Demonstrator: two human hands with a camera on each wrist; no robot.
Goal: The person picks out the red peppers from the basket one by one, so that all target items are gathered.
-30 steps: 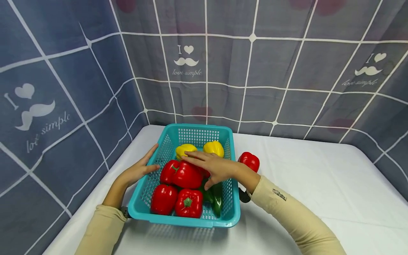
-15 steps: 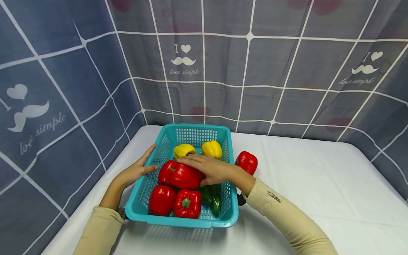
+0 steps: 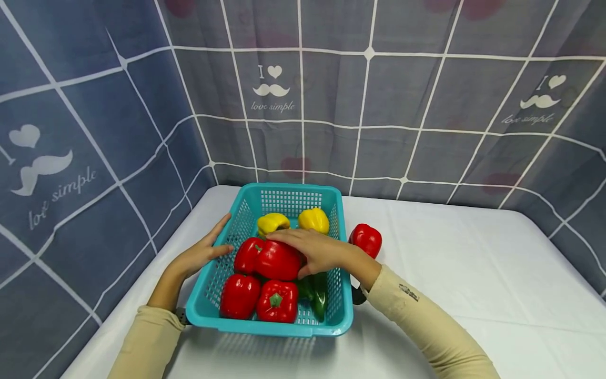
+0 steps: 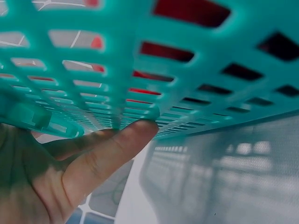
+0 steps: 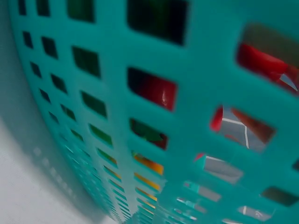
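A turquoise plastic basket [image 3: 262, 329] stands on the white-covered table. My left hand [image 3: 201, 255] holds its left rim, thumb over the edge; in the left wrist view, fingers [image 4: 105, 158] touch the perforated outer wall. My right hand [image 3: 319, 250] reaches over the right rim and grips a red bell pepper [image 3: 276, 261], thumb on its right side. Another red bell pepper [image 3: 247, 256] lies left of it, and two more, one red bell pepper [image 3: 240, 296] and one red bell pepper [image 3: 277, 301], sit nearer. Behind are a yellow bell pepper [image 3: 273, 223] and a second yellow bell pepper [image 3: 314, 220].
Dark green, glossy, elongated vegetables [image 3: 320, 300] lie at the basket's near right. Outside the right wall, a red bell pepper [image 3: 366, 240] rests on the table [image 3: 454, 273]. A grey-blue curtain [image 3: 402, 95] stands behind and at the left.
My right hand has moved down and slightly left, from near the yellow bell peppers onto the red bell pepper, its thumb drawing in. My left hand stays at the rim. The view shifted slightly.
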